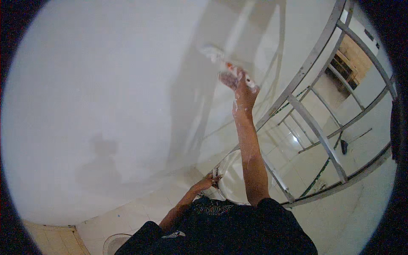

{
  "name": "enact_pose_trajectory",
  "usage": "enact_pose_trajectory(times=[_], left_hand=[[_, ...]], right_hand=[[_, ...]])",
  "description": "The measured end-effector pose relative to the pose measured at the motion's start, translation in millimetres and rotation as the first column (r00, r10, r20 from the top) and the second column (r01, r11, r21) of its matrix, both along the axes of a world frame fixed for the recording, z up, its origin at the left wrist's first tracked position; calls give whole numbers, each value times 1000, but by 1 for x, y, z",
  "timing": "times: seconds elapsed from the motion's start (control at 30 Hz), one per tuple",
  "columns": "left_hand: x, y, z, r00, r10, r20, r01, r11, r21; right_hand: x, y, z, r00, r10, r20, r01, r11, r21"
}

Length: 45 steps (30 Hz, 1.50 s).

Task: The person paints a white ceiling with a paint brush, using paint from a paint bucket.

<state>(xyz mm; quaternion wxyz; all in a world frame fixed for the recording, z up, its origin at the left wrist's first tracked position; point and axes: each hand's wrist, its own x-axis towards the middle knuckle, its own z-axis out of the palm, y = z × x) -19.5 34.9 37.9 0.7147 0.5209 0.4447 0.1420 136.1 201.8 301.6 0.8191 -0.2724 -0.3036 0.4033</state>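
Raised in front of the wall, my right hand [244, 95] is closed around the handle of a flat paintbrush [231, 68] coated in white. The brush head is blurred, and I cannot tell whether it touches the pale wall [114, 72]. White smears mark my right hand and wrist. Lower down, my left hand [207, 181] grips the rim or handle side of a round white bucket [233, 178]. My right forearm covers part of that bucket, and its contents are hard to make out.
A grey metal ladder-like frame [316, 123] curves along my right side, close to my right arm. Tiled floor [148, 208] lies far below. At the lower left are a round wire-grille fan [114, 243] and a tan panel [53, 238]. Shadows fall across the wall.
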Motion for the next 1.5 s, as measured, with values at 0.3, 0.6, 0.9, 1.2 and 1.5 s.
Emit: enact_pose_trajectory(times=[0.3,0.6,0.9,1.2,1.5], left_hand=[[-5,2,38,995,-69,-77,66,997,-49],[-11,13,-57,963,-225,-151,260,924,281],[-14,15,-88,970,-108,218,112,994,-4],[-39,29,-153,853,-446,-271,522,724,450],[-10,13,-37,991,-125,51,125,992,19]], right_hand=[[12,-6,-123,994,106,13,-99,961,-259],[18,13,-3,996,-71,-52,69,997,-38],[19,6,-114,997,42,65,-25,969,-247],[5,19,-7,999,-38,-4,38,999,35],[28,4,-122,996,45,81,-26,975,-220]])
